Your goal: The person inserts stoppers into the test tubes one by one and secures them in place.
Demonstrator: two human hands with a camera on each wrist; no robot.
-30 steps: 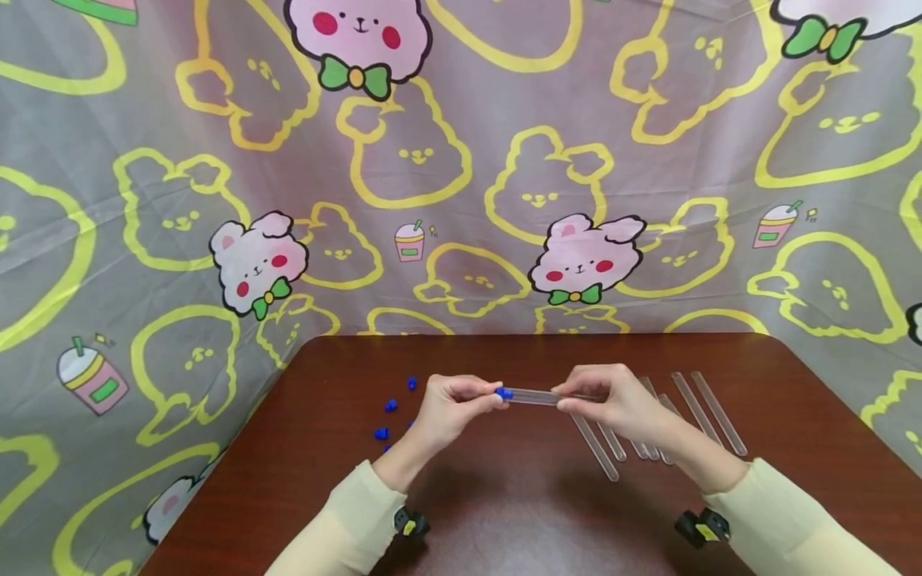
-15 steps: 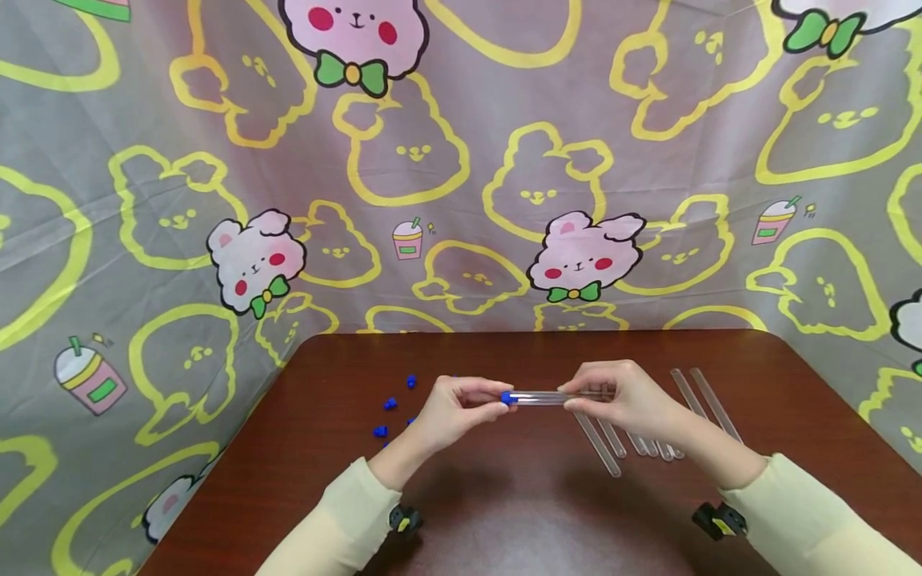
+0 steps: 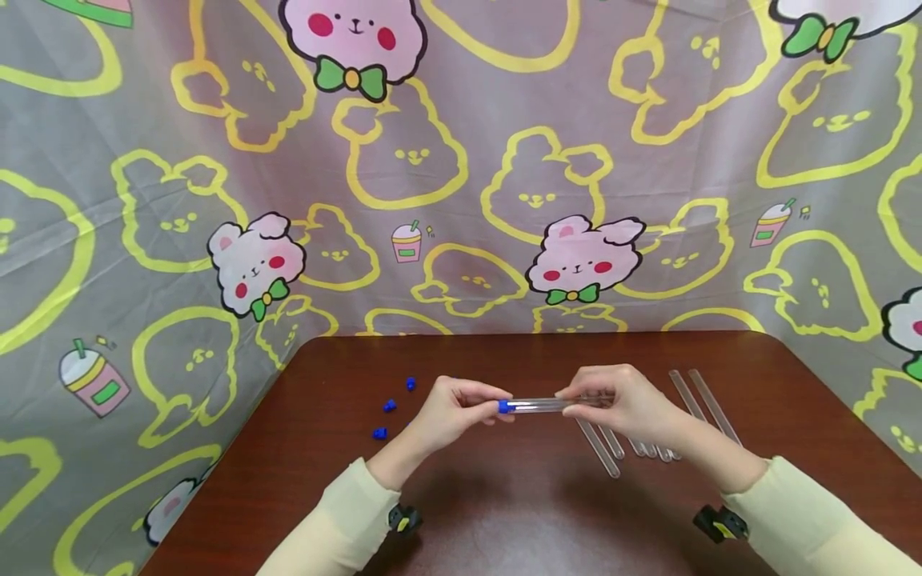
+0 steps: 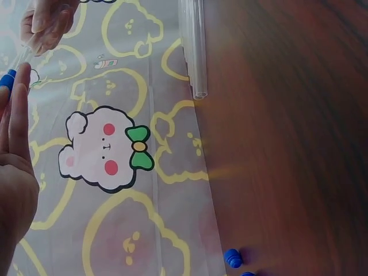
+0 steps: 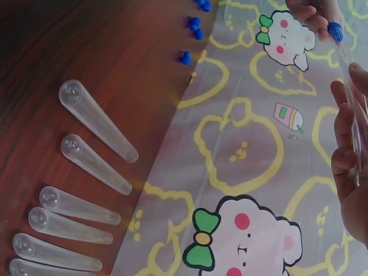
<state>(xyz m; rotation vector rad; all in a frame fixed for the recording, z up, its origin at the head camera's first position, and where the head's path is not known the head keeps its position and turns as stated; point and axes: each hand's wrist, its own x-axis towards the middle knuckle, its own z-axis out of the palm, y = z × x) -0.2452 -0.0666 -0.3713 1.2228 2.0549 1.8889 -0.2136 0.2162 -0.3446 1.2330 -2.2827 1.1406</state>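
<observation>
A clear test tube [image 3: 536, 406] is held level above the table, with a blue cap [image 3: 506, 406] at its left end. The thumb and fingers of my left hand [image 3: 455, 406] pinch the cap. My right hand [image 3: 621, 400] grips the tube farther along, and its fingers hide part of the glass-like wall. In the right wrist view the tube [image 5: 357, 123] runs through the right hand, the cap [image 5: 335, 31] at its far end beside the left fingers. How deep the cap's plug sits in the tube cannot be made out.
Loose blue caps, one of them a small cap [image 3: 379, 434], lie on the brown table [image 3: 497, 520] at the left. Several clear tubes lie side by side at the right, the nearest tube [image 3: 598, 450] below my right hand. A patterned curtain [image 3: 446, 160] hangs behind.
Both hands have shifted a little to the right, then slightly lower, with the capped tube between them. My right forearm has swung outward. The grip on cap and tube continues.
</observation>
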